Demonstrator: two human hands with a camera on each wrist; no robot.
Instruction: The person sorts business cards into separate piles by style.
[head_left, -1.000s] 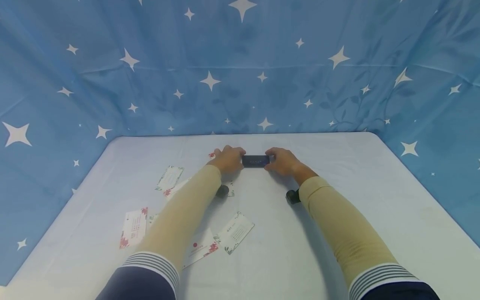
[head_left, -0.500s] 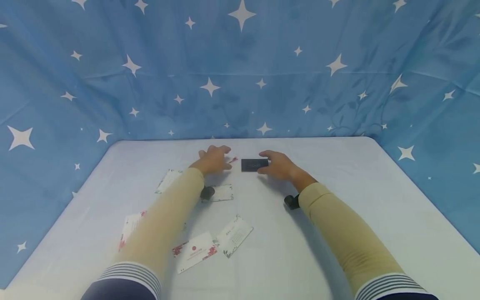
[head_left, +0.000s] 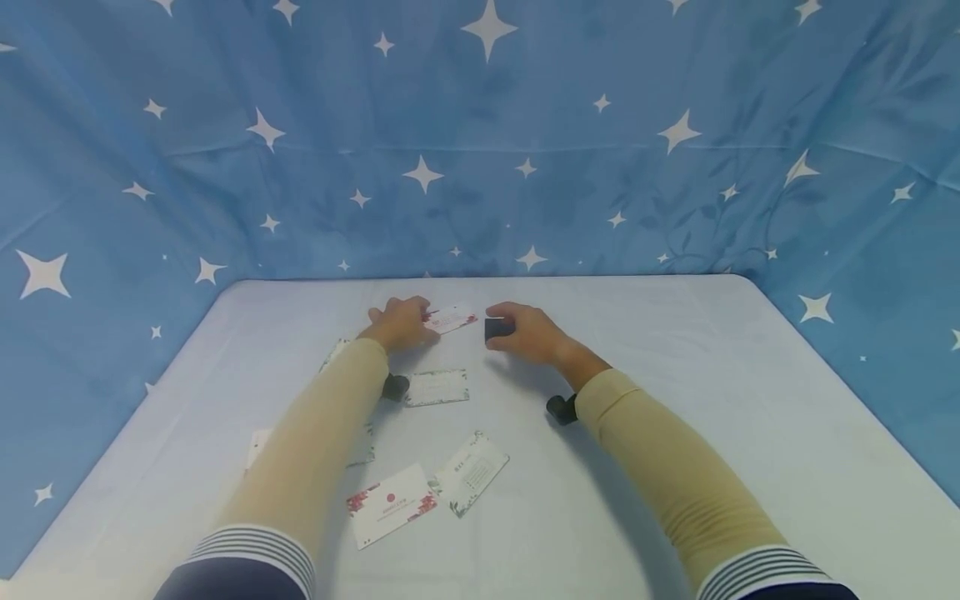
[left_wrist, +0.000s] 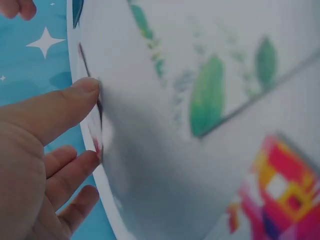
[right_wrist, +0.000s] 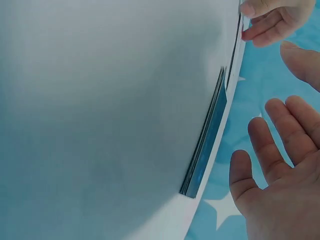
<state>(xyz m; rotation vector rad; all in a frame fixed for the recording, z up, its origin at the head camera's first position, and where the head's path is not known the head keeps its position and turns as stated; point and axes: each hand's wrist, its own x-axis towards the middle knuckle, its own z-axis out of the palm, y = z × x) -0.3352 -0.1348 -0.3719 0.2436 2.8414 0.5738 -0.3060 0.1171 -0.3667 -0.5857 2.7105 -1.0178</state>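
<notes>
A white business card with red flowers (head_left: pixel 453 319) lies near the table's far edge. My left hand (head_left: pixel 401 323) pinches its left end, the thumb at the near edge and fingertips at the far edge; the left wrist view shows thumb and fingertips right on the card's edges. To the right is a neat stack of dark cards (head_left: pixel 497 330), seen edge-on as several layers (right_wrist: pixel 205 140) in the right wrist view. Spread loosely around this stack is my right hand (head_left: pixel 531 333), partly covering it in the head view. Its fingers look straight and apart in the right wrist view.
Several more business cards lie scattered at left and front: a green-leaf card (head_left: pixel 437 388), another leaf card (head_left: pixel 472 473) and a red-flower card (head_left: pixel 392 505). My left sleeve (head_left: pixel 300 450) covers parts of others. A blue star-patterned curtain (head_left: pixel 480 167) hangs behind the white table (head_left: pixel 675 350).
My left hand let go of the dark stack, moved left, and now grips the red-flower card. My right hand slid left over the stack, covering more of it.
</notes>
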